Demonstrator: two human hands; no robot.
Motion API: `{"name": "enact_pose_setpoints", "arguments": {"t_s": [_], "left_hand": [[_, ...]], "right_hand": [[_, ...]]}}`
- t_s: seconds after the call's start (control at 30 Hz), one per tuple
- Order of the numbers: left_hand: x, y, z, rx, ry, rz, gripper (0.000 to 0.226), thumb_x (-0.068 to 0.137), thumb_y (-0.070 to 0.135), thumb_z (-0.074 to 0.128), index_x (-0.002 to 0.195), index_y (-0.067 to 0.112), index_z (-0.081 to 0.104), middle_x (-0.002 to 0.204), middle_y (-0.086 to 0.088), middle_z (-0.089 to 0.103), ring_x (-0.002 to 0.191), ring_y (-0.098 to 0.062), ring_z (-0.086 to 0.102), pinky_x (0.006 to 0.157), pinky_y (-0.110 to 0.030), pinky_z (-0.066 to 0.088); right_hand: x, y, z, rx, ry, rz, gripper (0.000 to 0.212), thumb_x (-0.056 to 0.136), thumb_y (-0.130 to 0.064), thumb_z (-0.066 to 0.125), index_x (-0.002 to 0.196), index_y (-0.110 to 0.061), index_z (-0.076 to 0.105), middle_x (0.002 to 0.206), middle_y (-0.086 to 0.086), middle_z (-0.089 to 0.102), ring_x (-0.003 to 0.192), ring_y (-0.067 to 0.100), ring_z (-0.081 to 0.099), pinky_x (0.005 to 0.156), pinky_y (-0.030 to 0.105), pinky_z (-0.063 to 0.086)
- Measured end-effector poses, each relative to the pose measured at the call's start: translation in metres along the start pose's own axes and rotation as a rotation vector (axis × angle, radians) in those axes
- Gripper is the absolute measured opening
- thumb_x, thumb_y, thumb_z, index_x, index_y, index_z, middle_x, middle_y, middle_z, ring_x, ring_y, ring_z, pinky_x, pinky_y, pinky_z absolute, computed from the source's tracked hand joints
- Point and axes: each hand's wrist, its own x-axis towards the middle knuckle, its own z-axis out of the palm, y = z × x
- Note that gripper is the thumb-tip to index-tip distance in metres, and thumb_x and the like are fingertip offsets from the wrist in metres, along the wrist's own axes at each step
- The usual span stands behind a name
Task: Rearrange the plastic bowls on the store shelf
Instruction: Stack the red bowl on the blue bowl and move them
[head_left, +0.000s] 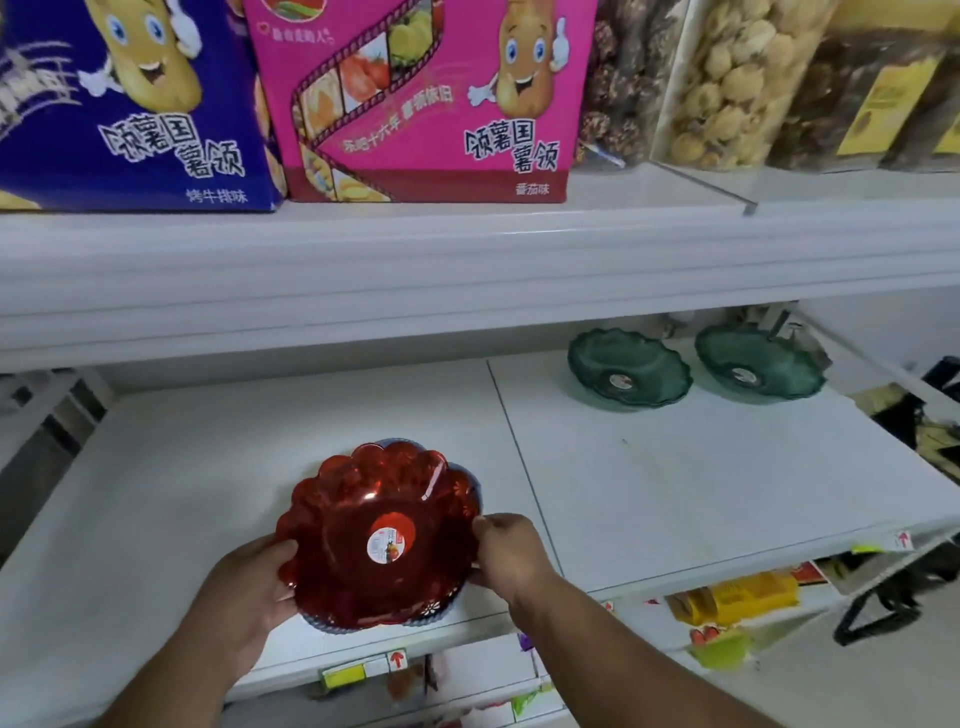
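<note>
I had the red bowl (376, 535) between both hands at the front edge of the white shelf (675, 493), roughly at six o'clock in my view. My left hand (249, 587) cupped its rim at eight o'clock, fingers closed under the edge and thumb on top. My right hand (506, 551) pinched the rim at three o'clock between thumb and fingertips.

The chief risk, as I judged it, was the bluish bowl (470, 480) nested beneath, of which only a thin scalloped fringe showed at one o'clock and along the bottom. If the two were stuck together, lifting the red one could drag the lower one with it and drop it off the front lip, since the pair sat very near that edge. A thin plastic rim held only by a pinch could also flex and slip from my right hand. Whether my fingers caught one rim or both, I could not tell.

The red bowl looked translucent and glossy, with a scalloped, petal-like rim, pierced flower cut-outs near the edge, and a round label at its centre. It seemed light and shallow.

Two green bowls (628, 369) (758, 361) of a similar fluted make stood well apart from it, side by side at the back of the shelf, at one to two o'clock.
</note>
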Motion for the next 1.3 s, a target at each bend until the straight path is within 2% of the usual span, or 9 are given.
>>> {"name": "enact_pose_setpoints", "arguments": {"t_s": [0.17,0.3,0.47,0.6,0.73,0.9,1.0,1.13,1.3], "left_hand": [[-0.012,-0.003,0.065,0.041,-0.054,0.024,0.019,0.100,0.004,0.047,0.102,0.009,0.065,0.100,-0.016,0.071,0.095,-0.037,0.065,0.081,-0.044,0.051],[-0.024,-0.015,0.129,0.055,-0.078,0.034,0.019,0.100,0.006,0.047,0.105,0.010,0.065,0.099,-0.016,0.073,0.095,-0.036,0.067,0.083,-0.045,0.053],[-0.056,-0.036,0.222,0.052,-0.087,0.022,0.017,0.099,0.009,0.050,0.099,0.011,0.067,0.091,-0.013,0.074,0.089,-0.032,0.067,0.076,-0.040,0.054],[-0.083,-0.053,0.292,0.043,-0.081,-0.004,0.017,0.098,0.006,0.050,0.095,0.009,0.067,0.082,-0.011,0.074,0.088,-0.031,0.066,0.081,-0.041,0.053],[-0.101,-0.068,0.347,0.029,-0.090,-0.056,0.017,0.096,0.003,0.051,0.090,0.008,0.067,0.069,-0.006,0.075,0.085,-0.030,0.066,0.084,-0.042,0.053],[-0.096,-0.083,0.386,0.018,-0.093,-0.087,0.021,0.097,0.003,0.047,0.100,0.007,0.068,0.086,-0.011,0.076,0.092,-0.031,0.068,0.080,-0.040,0.054],[-0.082,-0.092,0.397,0.021,-0.079,-0.112,0.026,0.097,0.002,0.043,0.109,0.006,0.066,0.101,-0.016,0.074,0.097,-0.033,0.069,0.073,-0.037,0.056],[-0.072,-0.102,0.408,0.035,-0.113,-0.103,0.028,0.099,0.001,0.041,0.106,0.010,0.067,0.100,-0.013,0.076,0.096,-0.030,0.071,0.073,-0.036,0.057],[-0.066,-0.104,0.418,0.036,-0.106,-0.118,0.027,0.099,0.002,0.042,0.108,0.010,0.066,0.100,-0.012,0.076,0.095,-0.028,0.071,0.074,-0.036,0.058]], "right_hand": [[0.003,0.000,-0.066,0.044,0.095,-0.020,0.030,0.083,-0.018,0.049,0.062,-0.007,0.066,0.062,0.015,0.062,0.063,0.031,0.060,0.074,0.058,0.060],[0.004,0.004,-0.134,0.066,0.136,-0.051,0.027,0.080,-0.025,0.050,0.067,-0.007,0.066,0.064,0.016,0.057,0.063,0.028,0.056,0.064,0.041,0.050],[0.010,0.012,-0.234,0.038,0.178,-0.052,0.031,0.074,-0.030,0.051,0.065,-0.004,0.064,0.062,0.016,0.056,0.062,0.027,0.056,0.063,0.041,0.048],[0.020,0.017,-0.309,0.004,0.209,-0.047,0.028,0.074,-0.034,0.052,0.060,-0.013,0.064,0.060,0.013,0.056,0.063,0.026,0.055,0.065,0.042,0.048],[0.025,0.016,-0.365,0.025,0.235,-0.030,0.025,0.081,-0.027,0.052,0.065,-0.011,0.063,0.063,0.014,0.054,0.064,0.026,0.053,0.062,0.041,0.046],[0.045,0.021,-0.406,0.033,0.230,0.018,0.026,0.084,-0.021,0.051,0.071,-0.001,0.063,0.069,0.016,0.055,0.067,0.028,0.054,0.062,0.042,0.047],[0.056,0.024,-0.417,0.040,0.218,0.041,0.025,0.088,-0.017,0.051,0.080,0.002,0.066,0.076,0.017,0.060,0.074,0.030,0.059,0.067,0.048,0.058],[0.072,0.027,-0.428,0.020,0.235,0.053,0.029,0.096,-0.014,0.049,0.093,0.006,0.069,0.087,0.020,0.068,0.083,0.034,0.065,0.079,0.050,0.061],[0.086,0.020,-0.434,-0.004,0.245,0.087,0.030,0.094,-0.013,0.050,0.096,0.010,0.069,0.091,0.029,0.069,0.082,0.036,0.065,0.077,0.050,0.060]]}}
